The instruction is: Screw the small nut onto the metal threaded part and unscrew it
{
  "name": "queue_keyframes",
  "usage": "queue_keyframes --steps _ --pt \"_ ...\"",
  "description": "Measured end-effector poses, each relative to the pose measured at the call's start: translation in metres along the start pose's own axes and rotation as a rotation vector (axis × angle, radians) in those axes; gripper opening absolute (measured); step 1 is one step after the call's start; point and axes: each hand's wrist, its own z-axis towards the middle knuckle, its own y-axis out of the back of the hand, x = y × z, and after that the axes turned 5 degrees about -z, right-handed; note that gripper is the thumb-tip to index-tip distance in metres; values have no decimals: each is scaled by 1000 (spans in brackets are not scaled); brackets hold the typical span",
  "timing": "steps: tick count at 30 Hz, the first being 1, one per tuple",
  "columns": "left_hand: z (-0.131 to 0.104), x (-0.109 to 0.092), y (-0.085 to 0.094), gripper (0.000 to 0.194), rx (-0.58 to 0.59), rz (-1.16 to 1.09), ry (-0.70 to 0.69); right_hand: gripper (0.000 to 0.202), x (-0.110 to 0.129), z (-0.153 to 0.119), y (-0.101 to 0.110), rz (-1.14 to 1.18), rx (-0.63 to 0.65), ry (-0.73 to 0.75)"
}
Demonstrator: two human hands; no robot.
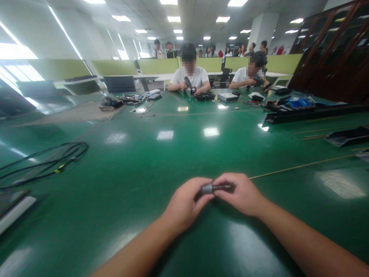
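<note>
Between my two hands, low over the green table (138, 161), is a small grey cylinder (206, 189) with a dark, narrow shaft that ends in a lighter tip. I cannot make out its exact kind. My left hand (188, 198) grips the grey body between thumb and fingers. The thumb and fingers of my right hand (240, 194) close on the dark part beside it, with the tip pointing into the palm. A thin brass-coloured rod (300, 167) lies on the table and runs rightward from behind my right hand.
Looped black cables (72, 150) lie at the left. Across the table, one person holds a power tool (188, 82); another sits to the right. A metal box (228, 96), black trays (205, 97), electronic parts (132, 99) and a long black channel (311, 113) line the far side.
</note>
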Motion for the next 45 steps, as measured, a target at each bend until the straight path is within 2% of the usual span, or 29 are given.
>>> queue_keyframes --steps 16,45 --pt "-1 -1 1 30 -15 115 -45 11 1 1 4 -21 40 4" --pt "-1 -6 3 29 4 63 4 6 2 0 6 -81 62 30"
